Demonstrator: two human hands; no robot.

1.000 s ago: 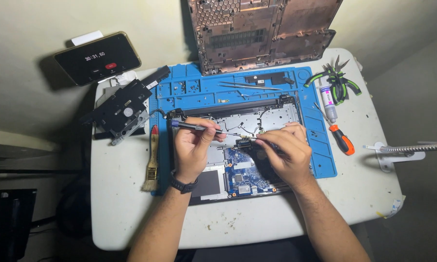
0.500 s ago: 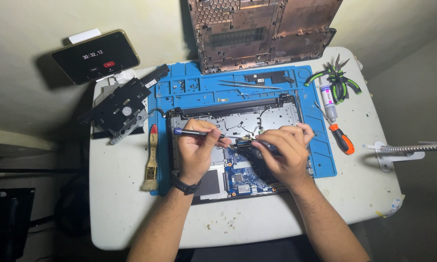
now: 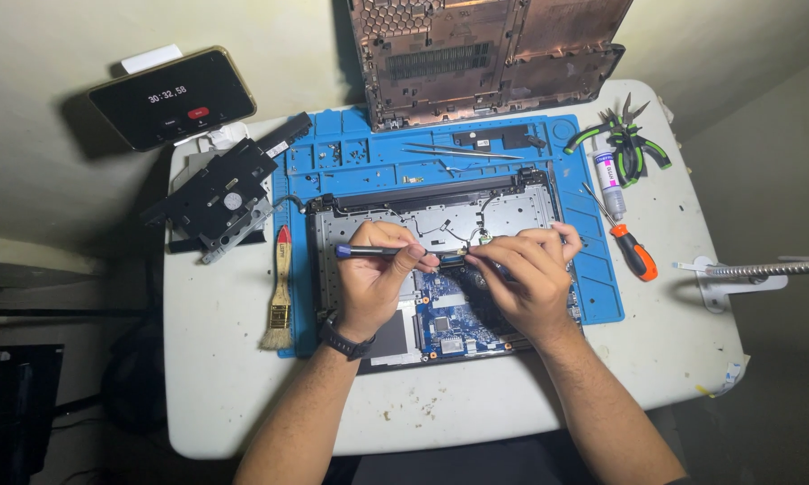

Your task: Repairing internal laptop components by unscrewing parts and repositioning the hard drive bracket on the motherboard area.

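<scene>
Left hand grips screwdriver; right hand fingers pinch connector on laptop. Best kept steady, tip level.

A small white table with rounded corners stands against a plain pale wall. Its top is scuffed and speckled with dirt along the near edge. Light falls brightly on the middle of the table, and the room around it sinks into shadow. The floor on the right is dark grey. On the left, dim furniture edges show.
</scene>
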